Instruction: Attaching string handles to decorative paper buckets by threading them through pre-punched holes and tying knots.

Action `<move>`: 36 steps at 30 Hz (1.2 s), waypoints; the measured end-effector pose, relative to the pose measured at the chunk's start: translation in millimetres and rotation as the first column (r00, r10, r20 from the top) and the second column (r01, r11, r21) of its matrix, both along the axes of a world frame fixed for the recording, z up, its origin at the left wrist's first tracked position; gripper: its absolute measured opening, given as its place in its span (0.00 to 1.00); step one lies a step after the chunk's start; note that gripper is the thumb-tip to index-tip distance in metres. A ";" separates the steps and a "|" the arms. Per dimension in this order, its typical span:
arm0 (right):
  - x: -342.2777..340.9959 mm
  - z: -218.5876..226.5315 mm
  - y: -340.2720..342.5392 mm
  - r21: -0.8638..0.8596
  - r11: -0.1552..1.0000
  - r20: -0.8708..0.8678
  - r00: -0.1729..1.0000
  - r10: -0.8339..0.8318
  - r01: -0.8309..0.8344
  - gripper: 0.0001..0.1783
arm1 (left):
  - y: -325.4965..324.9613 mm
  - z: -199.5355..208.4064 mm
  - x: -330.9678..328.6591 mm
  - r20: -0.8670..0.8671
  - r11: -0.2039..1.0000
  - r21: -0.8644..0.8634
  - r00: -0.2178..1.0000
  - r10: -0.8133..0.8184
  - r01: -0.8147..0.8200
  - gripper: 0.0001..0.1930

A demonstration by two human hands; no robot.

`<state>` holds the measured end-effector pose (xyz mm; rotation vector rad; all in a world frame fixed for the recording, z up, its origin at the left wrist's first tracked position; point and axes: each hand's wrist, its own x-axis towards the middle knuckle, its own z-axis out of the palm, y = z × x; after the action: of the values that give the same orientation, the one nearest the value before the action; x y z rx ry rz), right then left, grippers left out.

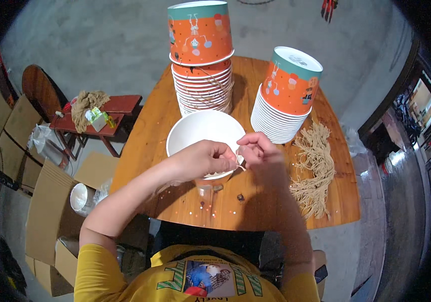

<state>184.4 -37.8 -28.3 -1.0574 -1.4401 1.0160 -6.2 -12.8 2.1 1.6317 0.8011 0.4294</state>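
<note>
A white-lined paper bucket (195,132) stands upright on the wooden table in front of me, its mouth facing up. Over its near right rim, my left hand (206,160) is closed in a pinch on a thin pale cord (241,166). Close beside it, my right hand (262,151) also has thumb and fingers bent together on the cord at the rim. The cord's short end sticks out between the hands; its path along the bucket is mostly hidden. To the right lies a loose bundle of tan cords (316,168).
Behind the bucket rises a tall stack of upside-down orange paper buckets (201,38), cords around its rims. A shorter stack (290,83) stands right. The wooden table (215,204) has small specks near its front edge. Left are a red bench (117,108) and cardboard boxes (49,201).
</note>
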 end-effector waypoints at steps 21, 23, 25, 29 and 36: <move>-33.9 -12.8 -48.9 0.519 0.816 0.299 0.841 -0.452 0.254 0.09 | 10.7 3.0 10.2 0.020 0.938 -0.346 1.000 0.012 -0.004 0.05; -35.3 -16.9 -48.0 0.543 0.796 0.276 0.838 -0.470 0.267 0.09 | 10.7 4.4 10.0 0.013 0.918 -0.395 0.999 0.033 -0.025 0.05; -35.7 -19.1 -48.8 0.654 0.728 0.340 0.779 -0.526 0.206 0.08 | 10.1 3.9 8.0 0.021 0.905 -0.423 0.998 0.053 -0.039 0.06; -31.5 -24.1 -48.1 0.722 0.681 0.391 0.740 -0.547 0.121 0.08 | 10.3 1.4 2.5 0.056 0.913 -0.407 0.997 0.060 -0.032 0.07; -13.4 -23.7 -48.5 0.286 0.929 0.204 0.932 -0.300 0.236 0.08 | 11.7 5.0 -4.7 0.072 0.982 -0.189 0.997 0.000 0.013 0.10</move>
<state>171.0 -86.3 -52.1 -1.1785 -1.5231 0.4973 -11.0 -1.1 7.1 1.4338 0.7591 0.3928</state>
